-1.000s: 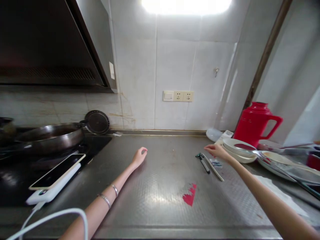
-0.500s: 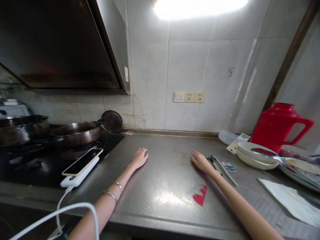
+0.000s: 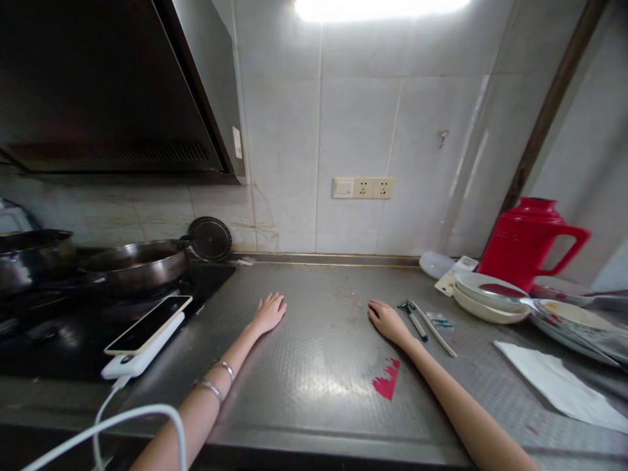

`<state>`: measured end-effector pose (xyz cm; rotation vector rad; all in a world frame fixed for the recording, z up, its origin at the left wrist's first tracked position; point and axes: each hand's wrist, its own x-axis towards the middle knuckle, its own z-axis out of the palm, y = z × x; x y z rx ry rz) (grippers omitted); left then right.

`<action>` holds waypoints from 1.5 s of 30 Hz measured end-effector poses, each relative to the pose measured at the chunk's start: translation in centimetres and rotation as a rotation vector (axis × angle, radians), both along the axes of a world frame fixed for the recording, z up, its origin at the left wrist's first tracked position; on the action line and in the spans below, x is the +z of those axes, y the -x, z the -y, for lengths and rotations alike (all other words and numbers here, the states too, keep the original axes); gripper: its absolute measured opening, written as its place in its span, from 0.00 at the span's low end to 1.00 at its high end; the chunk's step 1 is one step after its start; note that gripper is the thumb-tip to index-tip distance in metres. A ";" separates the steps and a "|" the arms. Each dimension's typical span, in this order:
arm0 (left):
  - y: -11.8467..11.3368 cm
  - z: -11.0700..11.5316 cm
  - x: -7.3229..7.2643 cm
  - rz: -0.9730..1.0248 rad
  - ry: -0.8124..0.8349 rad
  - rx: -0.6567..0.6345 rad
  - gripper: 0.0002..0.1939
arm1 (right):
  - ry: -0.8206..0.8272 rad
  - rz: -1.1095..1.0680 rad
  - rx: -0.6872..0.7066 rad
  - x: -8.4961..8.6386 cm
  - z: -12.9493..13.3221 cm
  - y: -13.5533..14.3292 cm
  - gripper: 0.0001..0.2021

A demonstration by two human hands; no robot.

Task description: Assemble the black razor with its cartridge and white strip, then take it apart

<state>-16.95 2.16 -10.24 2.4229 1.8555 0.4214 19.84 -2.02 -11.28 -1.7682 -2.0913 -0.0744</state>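
Note:
My left hand (image 3: 269, 312) lies palm down on the metal countertop (image 3: 314, 340), fingers stretched out and a little apart, with nothing under it that shows. Two bracelets (image 3: 216, 379) circle that forearm. Also palm down, my right hand (image 3: 386, 318) rests on the counter with its fingers extended and holds nothing visible. Just right of it are a thin tool with a dark green head (image 3: 415, 320), a slim white curved strip (image 3: 434, 331) and a small clear packet (image 3: 442, 322) with teal bits. A jagged red scrap (image 3: 387, 379) lies between the forearms, closer to the right one.
At left, a phone (image 3: 148, 325) on a white power bank (image 3: 142, 353) with a cable sits at the stove's edge, before a steel pan (image 3: 137, 267). At right are a red thermos jug (image 3: 523, 242), stacked bowls (image 3: 490, 307), plates (image 3: 574, 330) and a white sheet (image 3: 559, 383).
The view has turned slightly right, so everything sits a bit further left. My left hand's fingers look a little more spread. Both hands stay on the counter.

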 end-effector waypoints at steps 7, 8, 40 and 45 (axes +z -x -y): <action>0.0 0.0 0.0 -0.032 0.006 0.003 0.26 | 0.006 -0.018 -0.013 0.2 0.1 0.1 0.19; 0.0 0.0 0.0 -0.030 0.007 0.003 0.26 | 0.002 -0.014 -0.015 0.2 0.1 0.1 0.19; -0.3 0.1 0.3 -0.028 -0.037 0.017 0.24 | -0.068 -0.181 -0.446 5.1 1.2 -4.8 0.18; -0.3 0.0 0.2 -0.026 -0.041 0.025 0.23 | 0.071 -0.172 -0.532 5.8 2.0 -9.2 0.14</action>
